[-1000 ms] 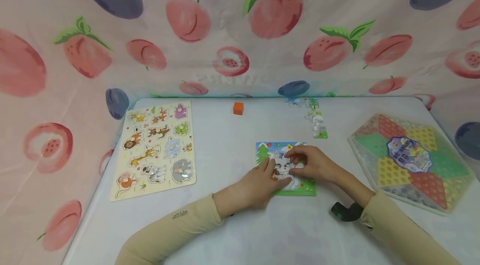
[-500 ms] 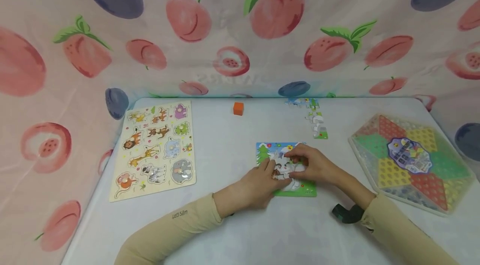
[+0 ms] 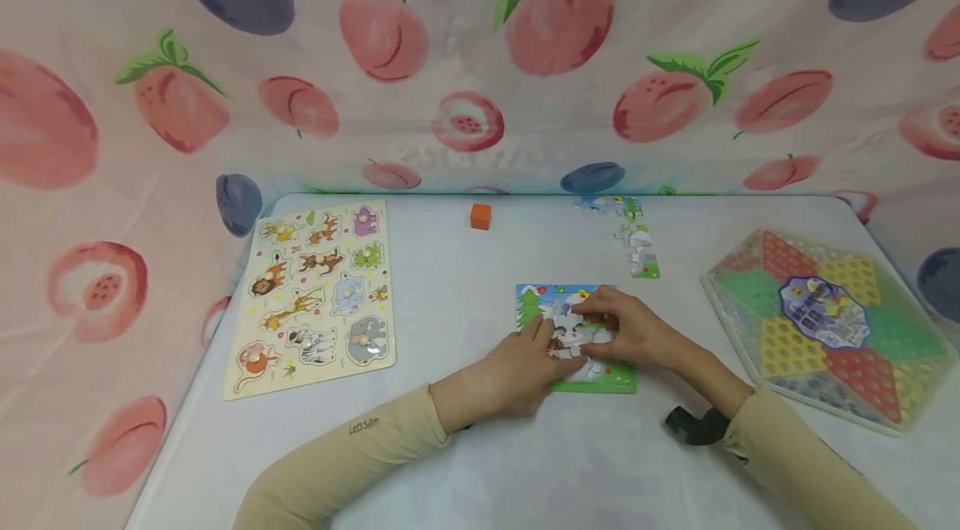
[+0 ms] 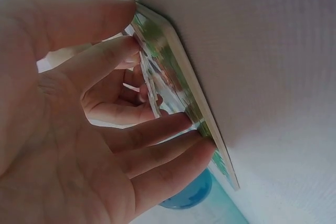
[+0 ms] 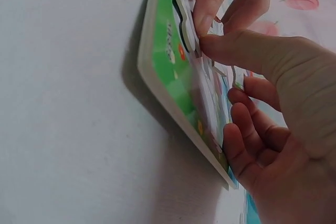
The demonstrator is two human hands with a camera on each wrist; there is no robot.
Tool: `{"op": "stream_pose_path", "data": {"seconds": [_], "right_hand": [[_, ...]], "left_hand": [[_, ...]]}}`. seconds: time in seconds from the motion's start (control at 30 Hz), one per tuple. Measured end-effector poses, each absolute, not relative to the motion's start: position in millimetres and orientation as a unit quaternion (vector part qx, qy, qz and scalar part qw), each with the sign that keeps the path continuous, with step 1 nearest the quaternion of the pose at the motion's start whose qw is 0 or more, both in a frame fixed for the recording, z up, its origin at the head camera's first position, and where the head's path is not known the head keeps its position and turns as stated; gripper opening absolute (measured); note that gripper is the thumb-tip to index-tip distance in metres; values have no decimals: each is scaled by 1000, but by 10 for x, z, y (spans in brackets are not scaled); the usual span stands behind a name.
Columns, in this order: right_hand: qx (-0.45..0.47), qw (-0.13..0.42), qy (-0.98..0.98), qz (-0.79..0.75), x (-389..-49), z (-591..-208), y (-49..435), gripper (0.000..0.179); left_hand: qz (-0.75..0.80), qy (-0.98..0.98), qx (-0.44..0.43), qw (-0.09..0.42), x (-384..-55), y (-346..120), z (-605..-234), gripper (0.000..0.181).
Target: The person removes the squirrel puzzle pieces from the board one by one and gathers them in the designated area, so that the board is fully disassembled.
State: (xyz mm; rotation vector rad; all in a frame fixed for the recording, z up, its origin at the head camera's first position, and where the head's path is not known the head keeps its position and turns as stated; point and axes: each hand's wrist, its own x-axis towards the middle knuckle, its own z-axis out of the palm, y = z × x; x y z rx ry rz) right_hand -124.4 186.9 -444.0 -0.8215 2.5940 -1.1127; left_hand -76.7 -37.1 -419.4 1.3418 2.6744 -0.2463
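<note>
A small jigsaw puzzle (image 3: 613, 384) with a green bottom edge and a white animal picture lies under both hands. My left hand (image 3: 521, 372) rests on its left side with fingers mostly straight, several fingertips touching the board in the left wrist view. My right hand (image 3: 633, 330) is at the right side; its thumb and index finger hold a puzzle piece (image 4: 150, 85) that stands tilted above the board. In the right wrist view, the right thumb meets a left fingertip at the piece's edge. The hands hide much of the picture.
Loose puzzle pieces (image 3: 639, 251) lie behind the board. An orange cube (image 3: 481, 217) sits near the back edge. A wooden animal peg puzzle (image 3: 337, 367) lies left, a hexagonal Chinese checkers set (image 3: 795, 338) right. A dark curved object (image 3: 693, 427) is by the right wrist.
The right thumb has shifted slightly on the puzzle piece. Both hands otherwise stay over the board, and the head view has moved a little.
</note>
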Motion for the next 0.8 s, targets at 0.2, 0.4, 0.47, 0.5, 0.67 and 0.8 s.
{"op": "stream_pose_path", "data": {"seconds": [0.2,0.4,0.47,0.5,0.67,0.8], "right_hand": [[-293,95,870,-384,-1245,-4437,1873,48],[-302,83,870,-380,-1248,-4457,1878,46],[-300,76,872,-379,-1252,-4460,1882,47],[-298,72,873,-379,-1256,-4461,1888,47],[-288,53,879,-376,-1297,-4455,1921,47],[-280,35,884,-373,-1340,-4440,1949,48]], "left_hand": [[-83,888,448,64,-775,-381,-4179,53],[-83,887,449,61,-778,-381,-4179,53],[-85,887,449,63,-777,-380,-4180,54],[-87,887,449,64,-777,-379,-4181,54],[-92,888,445,66,-777,-380,-4178,54],[-89,888,445,67,-776,-379,-4167,54]]}}
